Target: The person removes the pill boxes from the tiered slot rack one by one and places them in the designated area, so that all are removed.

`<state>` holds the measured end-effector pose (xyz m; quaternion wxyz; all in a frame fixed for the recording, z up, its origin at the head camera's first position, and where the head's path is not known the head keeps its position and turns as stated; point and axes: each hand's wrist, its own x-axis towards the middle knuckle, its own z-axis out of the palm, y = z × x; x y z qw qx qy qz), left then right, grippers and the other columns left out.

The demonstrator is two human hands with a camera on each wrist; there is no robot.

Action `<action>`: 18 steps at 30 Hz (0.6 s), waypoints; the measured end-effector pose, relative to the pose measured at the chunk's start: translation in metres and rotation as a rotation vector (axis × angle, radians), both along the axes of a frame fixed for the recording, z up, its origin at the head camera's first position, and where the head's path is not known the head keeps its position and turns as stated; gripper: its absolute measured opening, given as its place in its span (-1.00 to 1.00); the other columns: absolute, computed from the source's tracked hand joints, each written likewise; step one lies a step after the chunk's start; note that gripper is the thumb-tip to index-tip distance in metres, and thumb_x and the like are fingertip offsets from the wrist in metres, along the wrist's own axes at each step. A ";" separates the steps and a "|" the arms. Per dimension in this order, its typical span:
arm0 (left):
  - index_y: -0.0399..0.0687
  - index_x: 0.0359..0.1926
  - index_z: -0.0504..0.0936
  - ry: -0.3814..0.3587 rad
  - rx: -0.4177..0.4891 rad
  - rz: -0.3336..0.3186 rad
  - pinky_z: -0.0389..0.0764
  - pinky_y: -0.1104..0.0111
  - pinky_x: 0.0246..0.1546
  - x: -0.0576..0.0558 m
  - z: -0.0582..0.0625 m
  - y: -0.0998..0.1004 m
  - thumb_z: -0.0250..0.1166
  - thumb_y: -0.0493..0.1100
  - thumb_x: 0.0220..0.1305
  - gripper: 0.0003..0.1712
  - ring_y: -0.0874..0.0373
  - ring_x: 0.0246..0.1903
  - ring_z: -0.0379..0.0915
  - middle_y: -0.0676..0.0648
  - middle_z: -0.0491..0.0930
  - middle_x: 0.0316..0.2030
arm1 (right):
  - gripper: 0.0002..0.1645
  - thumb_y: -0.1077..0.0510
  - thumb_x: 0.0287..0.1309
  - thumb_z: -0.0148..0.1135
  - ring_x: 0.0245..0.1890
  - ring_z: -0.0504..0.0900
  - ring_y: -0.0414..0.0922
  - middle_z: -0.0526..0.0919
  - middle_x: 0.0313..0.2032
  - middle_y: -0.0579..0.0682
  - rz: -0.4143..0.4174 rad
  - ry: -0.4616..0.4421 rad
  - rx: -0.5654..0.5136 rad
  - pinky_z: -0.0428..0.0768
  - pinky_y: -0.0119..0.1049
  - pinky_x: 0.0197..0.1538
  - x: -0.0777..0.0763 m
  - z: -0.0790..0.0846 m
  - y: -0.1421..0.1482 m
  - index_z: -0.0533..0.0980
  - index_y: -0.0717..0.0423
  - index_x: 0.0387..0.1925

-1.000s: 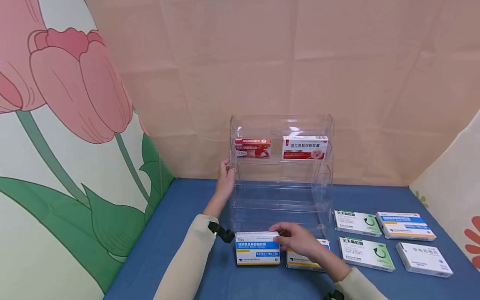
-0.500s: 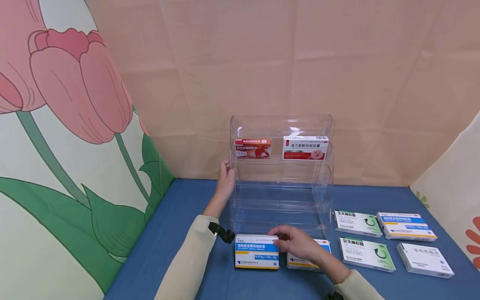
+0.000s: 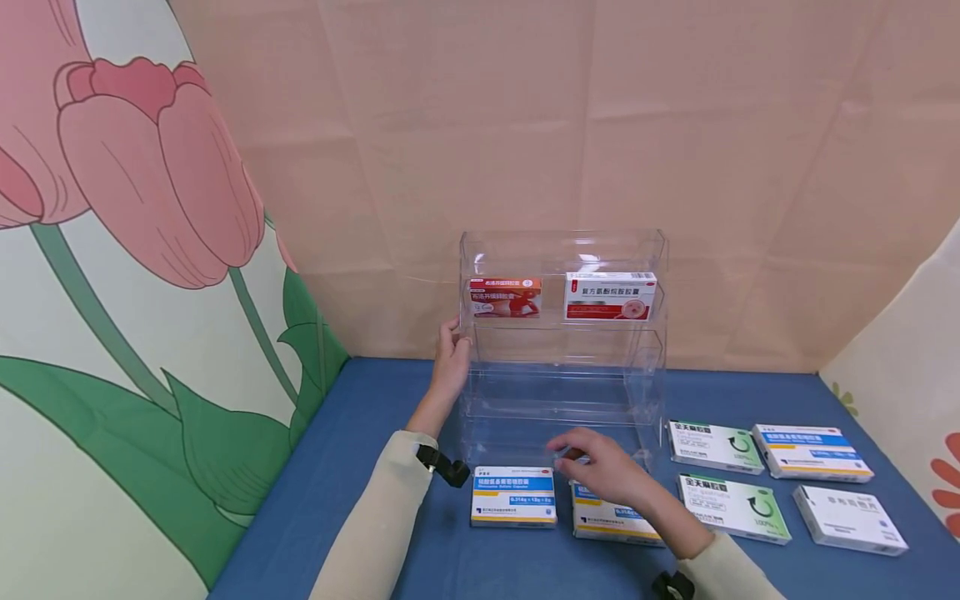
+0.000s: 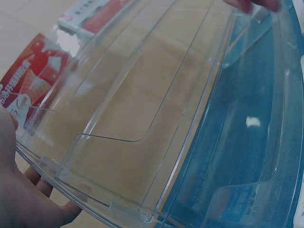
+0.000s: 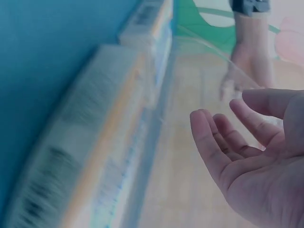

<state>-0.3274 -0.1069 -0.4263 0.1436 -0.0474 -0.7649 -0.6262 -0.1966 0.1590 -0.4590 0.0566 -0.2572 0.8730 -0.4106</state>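
With my left hand (image 3: 452, 362) I grip the left side edge of a clear plastic display rack (image 3: 555, 408); in the left wrist view the fingers (image 4: 45, 185) reach around its edge. My right hand (image 3: 600, 467) hovers over the table in front of the rack, fingers loosely bent, holding nothing. Just left of its fingertips lies a blue, white and yellow medicine box (image 3: 513, 497). A matching medicine box (image 3: 611, 515) sits below the right hand, partly covered by it. The right wrist view shows the right palm (image 5: 266, 185) apart from both boxes.
A red medicine box (image 3: 506, 298) and a white-and-red one (image 3: 611, 297) stand in the rack's upper tier. On the right lie two green-and-white boxes (image 3: 733, 507), another blue-striped box (image 3: 812, 452) and a white box (image 3: 849, 518), all on the blue tablecloth (image 3: 300, 542).
My right hand held the left blue-striped box, which shifted slightly toward me and then back. Now the hand has let go and moved up and right. The left hand stays on the rack.
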 end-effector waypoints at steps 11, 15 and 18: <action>-0.09 0.38 0.24 -0.007 0.011 0.000 0.35 0.09 0.01 0.000 0.001 0.000 -0.07 -0.16 0.40 -0.46 -0.13 0.10 0.34 -0.26 0.35 0.19 | -0.64 0.18 0.32 0.29 -0.01 0.64 -0.07 0.64 0.08 0.01 -0.107 0.142 0.026 0.66 -0.13 0.03 -0.014 0.068 0.024 0.60 -0.02 0.13; -0.10 0.38 0.24 0.005 0.014 -0.007 0.34 0.13 -0.01 0.001 0.001 0.000 -0.07 -0.18 0.41 -0.47 -0.13 0.09 0.34 -0.27 0.35 0.19 | -0.61 0.15 0.32 0.29 0.02 0.63 0.00 0.64 0.08 0.06 -0.132 0.155 0.018 0.63 -0.01 0.08 -0.022 0.091 0.033 0.58 0.03 0.17; -0.13 0.37 0.25 0.021 0.016 -0.006 0.34 0.15 -0.04 0.000 0.001 0.001 -0.07 -0.20 0.41 -0.48 -0.13 0.07 0.35 -0.29 0.36 0.17 | -0.59 0.13 0.34 0.27 0.02 0.63 0.03 0.65 0.07 0.09 -0.136 0.166 0.005 0.62 0.05 0.10 -0.027 0.108 0.040 0.57 0.08 0.19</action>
